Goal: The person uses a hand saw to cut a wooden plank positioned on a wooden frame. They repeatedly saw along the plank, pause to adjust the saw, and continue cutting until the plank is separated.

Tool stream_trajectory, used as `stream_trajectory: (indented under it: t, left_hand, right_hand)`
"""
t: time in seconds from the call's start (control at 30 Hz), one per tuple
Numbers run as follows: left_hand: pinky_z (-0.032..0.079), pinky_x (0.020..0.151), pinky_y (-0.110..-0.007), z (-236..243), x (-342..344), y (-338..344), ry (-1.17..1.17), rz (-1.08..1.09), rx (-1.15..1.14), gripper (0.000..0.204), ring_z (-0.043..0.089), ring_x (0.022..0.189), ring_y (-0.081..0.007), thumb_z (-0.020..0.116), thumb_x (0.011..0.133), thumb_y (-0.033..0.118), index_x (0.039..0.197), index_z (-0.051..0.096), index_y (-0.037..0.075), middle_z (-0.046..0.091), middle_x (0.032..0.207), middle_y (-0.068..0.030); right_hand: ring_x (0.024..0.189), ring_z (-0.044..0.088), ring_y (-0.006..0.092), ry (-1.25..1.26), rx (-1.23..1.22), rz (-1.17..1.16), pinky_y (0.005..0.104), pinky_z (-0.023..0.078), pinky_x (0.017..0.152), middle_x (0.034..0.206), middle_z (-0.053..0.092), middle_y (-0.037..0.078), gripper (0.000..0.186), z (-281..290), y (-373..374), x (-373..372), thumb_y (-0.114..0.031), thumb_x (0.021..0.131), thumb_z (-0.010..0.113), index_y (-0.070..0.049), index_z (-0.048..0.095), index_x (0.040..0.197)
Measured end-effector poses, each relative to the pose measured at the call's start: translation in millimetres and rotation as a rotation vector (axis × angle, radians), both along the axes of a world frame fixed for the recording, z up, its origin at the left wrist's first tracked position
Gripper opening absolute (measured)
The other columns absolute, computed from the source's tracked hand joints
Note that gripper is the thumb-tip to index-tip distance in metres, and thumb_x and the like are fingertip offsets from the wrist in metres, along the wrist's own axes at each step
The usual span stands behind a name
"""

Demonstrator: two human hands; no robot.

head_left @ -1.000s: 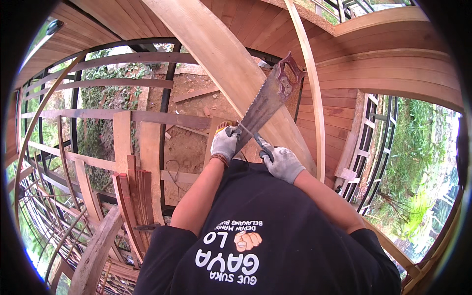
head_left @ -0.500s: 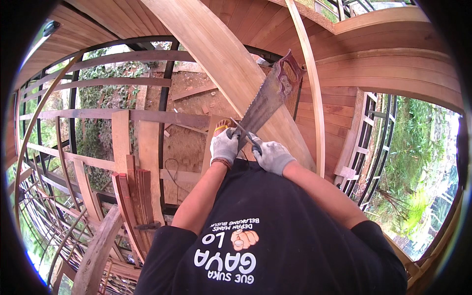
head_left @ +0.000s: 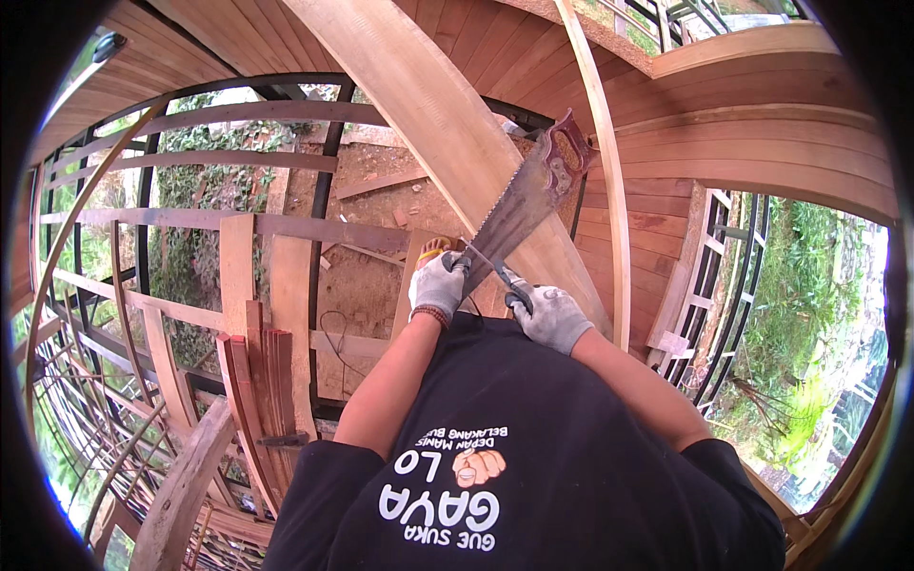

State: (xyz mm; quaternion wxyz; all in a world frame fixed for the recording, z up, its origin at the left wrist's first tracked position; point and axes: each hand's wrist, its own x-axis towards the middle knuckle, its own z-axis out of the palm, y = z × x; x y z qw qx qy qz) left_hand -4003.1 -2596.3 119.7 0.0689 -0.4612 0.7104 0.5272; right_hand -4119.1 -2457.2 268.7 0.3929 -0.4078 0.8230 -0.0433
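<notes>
My gloved left hand (head_left: 436, 285) is closed on the lower end of a hand saw (head_left: 519, 205), whose toothed edge faces upper left and whose reddish handle points up and away across a pale plank (head_left: 438, 124). My gloved right hand (head_left: 550, 316) grips the dark handle of a thin metal file (head_left: 491, 260), which reaches toward the saw teeth beside my left fingers. Whether its tip touches them is too small to tell. Part of a sandaled foot (head_left: 436, 247) shows just beyond my left hand.
A narrow pale batten (head_left: 609, 209) stands right of the saw. Open framing with crossbars (head_left: 286, 226) lies left over dirt and plants. Stacked reddish strips (head_left: 276, 400) and a weathered beam (head_left: 186, 485) are at lower left. Planked decking (head_left: 638, 228) and another opening (head_left: 781, 285) are right.
My right hand with the file moved up and left toward my left hand half a second ago, and is now drawn back down and right. The saw stays in my left hand, nearly still.
</notes>
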Motion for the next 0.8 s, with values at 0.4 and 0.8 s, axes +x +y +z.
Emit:
stream_trajectory:
  t: [0.4,0.8]
  left_hand:
    - [0.051,0.080,-0.041,1,2,8,-0.001,0.000,-0.075,0.022,0.067,0.089,-0.0291,0.060,0.086,0.034,0.096,0.073,0.020,0.070,0.094,-0.0084]
    - [0.050,0.085,-0.041,-2,-4,-8,-0.001,-0.082,0.013,0.027,0.065,0.096,-0.0315,0.058,0.087,0.037,0.098,0.072,0.017,0.069,0.097,-0.0120]
  right_hand:
    - [0.090,0.064,0.0383,0.006,0.100,0.039,0.0482,0.049,0.082,0.094,0.067,0.021,0.050,-17,-11,1,-0.031,0.094,0.048,-0.012,0.042,0.140]
    - [0.089,0.064,0.0359,0.148,-0.012,0.128,0.0464,0.050,0.080,0.091,0.064,0.019,0.047,2,-14,-22,-0.034,0.093,0.051,-0.014,0.049,0.136]
